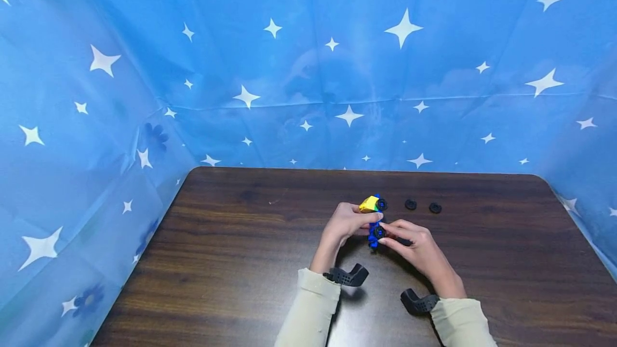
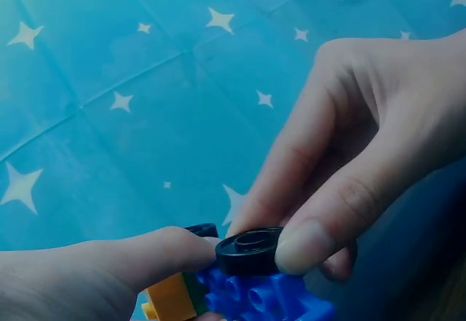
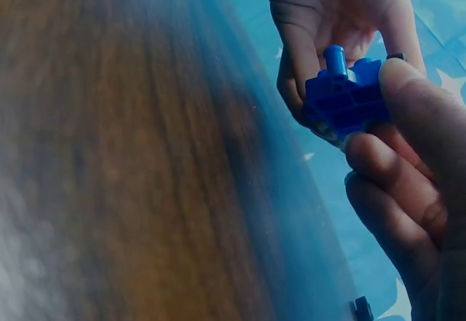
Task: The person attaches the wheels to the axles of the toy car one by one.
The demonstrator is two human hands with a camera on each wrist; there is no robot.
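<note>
Over our dark wooden table (image 1: 231,240), our left hand (image 1: 351,222) grips a blue-and-yellow block toy (image 1: 373,228), while our right hand (image 1: 420,245) pinches a black wheel (image 2: 249,255) at its nearer end. Beyond lie two loose wheels (image 1: 410,204).

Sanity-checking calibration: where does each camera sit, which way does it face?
Head: on the head, forward and down over the table; left hand, right hand, sleeves show.
Left wrist: on that wrist, toward blue toy, black wheel, backdrop; both hands show.
Right wrist: on that wrist, toward blue toy, table; both hands show.
Wrist views share blue toy, hands, backdrop.
</note>
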